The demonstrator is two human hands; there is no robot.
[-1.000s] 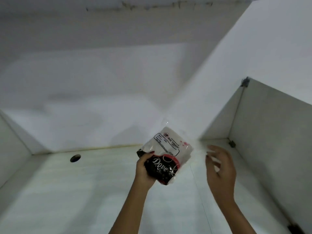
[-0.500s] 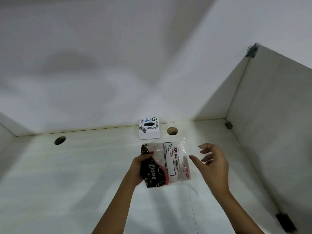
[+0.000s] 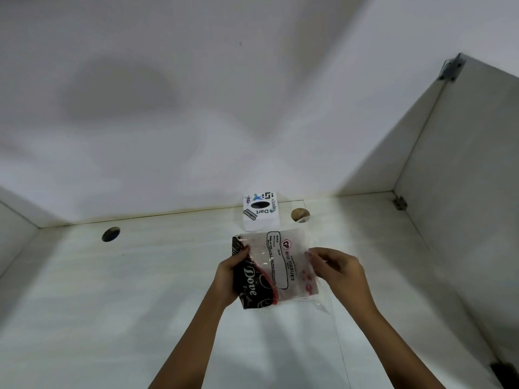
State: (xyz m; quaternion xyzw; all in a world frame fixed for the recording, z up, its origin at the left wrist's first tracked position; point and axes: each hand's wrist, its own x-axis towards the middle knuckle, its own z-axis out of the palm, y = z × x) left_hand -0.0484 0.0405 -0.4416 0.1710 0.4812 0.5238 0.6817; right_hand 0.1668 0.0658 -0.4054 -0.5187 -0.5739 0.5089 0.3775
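A clear plastic pack of tissues (image 3: 278, 265), white with a black and red printed end, is held above the white desk (image 3: 126, 304). My left hand (image 3: 229, 277) grips the pack's dark left end, thumb on top. My right hand (image 3: 338, 272) pinches the clear wrapper at the pack's right edge with its fingertips. Loose plastic film hangs below the right side of the pack.
A small white box (image 3: 260, 211) covered in stickers stands at the back of the desk against the wall. Two round cable holes (image 3: 111, 234) (image 3: 300, 215) lie along the desk's rear edge. A white partition panel (image 3: 463, 192) closes the right side.
The view tilted down, bringing the sticker box and desk into sight. My right hand moved left from open air and took hold of the pack's right edge. The pack turned flatter.
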